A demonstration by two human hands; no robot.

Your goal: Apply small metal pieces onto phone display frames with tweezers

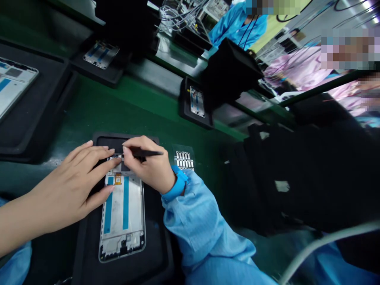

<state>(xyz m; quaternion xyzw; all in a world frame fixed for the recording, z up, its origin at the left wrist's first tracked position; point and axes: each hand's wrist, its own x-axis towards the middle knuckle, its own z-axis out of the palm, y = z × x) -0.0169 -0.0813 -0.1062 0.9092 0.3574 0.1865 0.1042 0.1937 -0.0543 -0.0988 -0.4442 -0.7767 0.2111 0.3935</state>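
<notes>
A white phone frame (123, 215) with two blue strips lies in a black tray (154, 245) in front of me. My left hand (74, 184) rests on the frame's left side, fingers stretched out, fingertips at its top edge. My right hand (148, 164) is closed around black tweezers (145, 152), with its tip end at the frame's top edge beside my left fingertips. A small orange part (118, 179) sits near the frame's top.
A sheet of small metal parts (184, 160) lies right of the tray on the green belt (97, 111). More black trays with phone frames (197, 102) (101, 54) (13, 85) sit farther along. People in blue and pink coats work behind. Dark equipment (311, 174) fills the right.
</notes>
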